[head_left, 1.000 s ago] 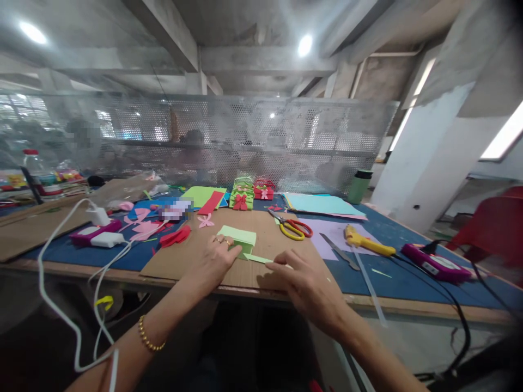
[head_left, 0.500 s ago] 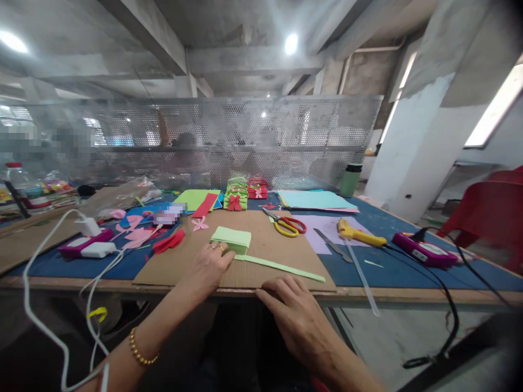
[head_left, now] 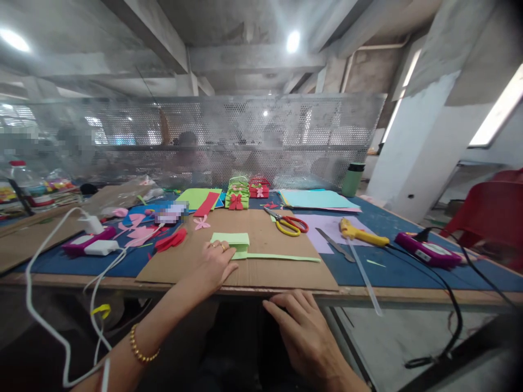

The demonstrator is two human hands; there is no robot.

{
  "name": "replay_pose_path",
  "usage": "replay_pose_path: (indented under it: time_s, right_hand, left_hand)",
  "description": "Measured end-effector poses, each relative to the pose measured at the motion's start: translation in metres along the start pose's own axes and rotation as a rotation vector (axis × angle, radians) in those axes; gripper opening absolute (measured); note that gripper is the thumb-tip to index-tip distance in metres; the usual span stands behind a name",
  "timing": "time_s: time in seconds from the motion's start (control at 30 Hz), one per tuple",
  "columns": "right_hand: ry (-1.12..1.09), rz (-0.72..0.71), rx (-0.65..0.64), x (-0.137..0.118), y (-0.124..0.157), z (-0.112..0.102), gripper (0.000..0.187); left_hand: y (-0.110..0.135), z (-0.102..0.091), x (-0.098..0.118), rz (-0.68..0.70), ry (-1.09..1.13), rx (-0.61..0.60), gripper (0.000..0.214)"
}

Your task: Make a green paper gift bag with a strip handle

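Note:
My left hand (head_left: 216, 260) rests on the cardboard, its curled fingers holding the left side of a folded light green felt piece (head_left: 240, 239). The thumb lies along the front of that piece. From its lower right corner a narrow light green strip (head_left: 284, 257) runs to the right, flat on the cardboard (head_left: 281, 276). Just below the table edge is my right hand (head_left: 300, 316), loosely bent, the thumb apart from the fingers and nothing visible in it. What lies beneath my left fingers is hidden.
Scissors (head_left: 288, 224), a knife (head_left: 335, 245) and a yellow glue gun (head_left: 363, 234) lie to the right. Small green (head_left: 237, 195) and red (head_left: 259, 189) felt bags stand behind. White cables (head_left: 98, 272) cross the left side; a purple power strip (head_left: 429, 249) sits far right.
The green strip's far end has swung away from me, so it lies nearly straight across. My right hand has drawn back slightly toward me, and my left thumb has shifted toward me.

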State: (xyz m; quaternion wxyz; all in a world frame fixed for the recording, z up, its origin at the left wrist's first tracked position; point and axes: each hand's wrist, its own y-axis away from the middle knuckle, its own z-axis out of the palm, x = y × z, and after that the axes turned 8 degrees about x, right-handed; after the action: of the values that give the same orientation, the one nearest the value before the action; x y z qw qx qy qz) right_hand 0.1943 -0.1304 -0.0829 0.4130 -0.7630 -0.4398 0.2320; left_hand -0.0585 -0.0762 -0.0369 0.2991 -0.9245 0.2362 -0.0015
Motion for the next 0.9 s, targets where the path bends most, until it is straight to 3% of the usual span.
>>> replay_pose_path:
  time_s: [0.17,0.33,0.47,0.57,0.63,0.77,0.9]
  right_hand:
    - [-0.032,-0.017,0.007,-0.003,0.005,0.007,0.031]
    - [-0.078,0.003,0.03,-0.006,0.003,0.002,0.036]
    - [-0.181,0.153,0.083,-0.004,-0.006,-0.012,0.045]
    - [-0.258,0.322,0.151,0.001,-0.018,-0.022,0.039]
    - [-0.296,0.446,0.226,0.005,-0.03,-0.026,0.031]
    - [-0.287,0.639,0.343,0.008,-0.059,-0.034,0.022]
    - [-0.361,0.671,0.319,0.008,-0.076,-0.034,0.023]
  left_hand:
    - [-0.014,0.008,-0.003,0.068,-0.031,-0.024,0.023]
    - [-0.017,0.006,-0.001,0.057,0.01,0.034,0.024]
    - [-0.022,-0.015,-0.008,-0.048,0.117,0.141,0.023]
    - [-0.024,-0.041,-0.008,-0.128,0.222,0.203,0.025]
    - [-0.022,-0.057,-0.001,-0.17,0.368,0.166,0.025]
    - [-0.014,-0.076,0.023,-0.295,0.865,-0.036,0.027]
    - [-0.006,-0.079,0.041,-0.318,0.977,-0.115,0.027]
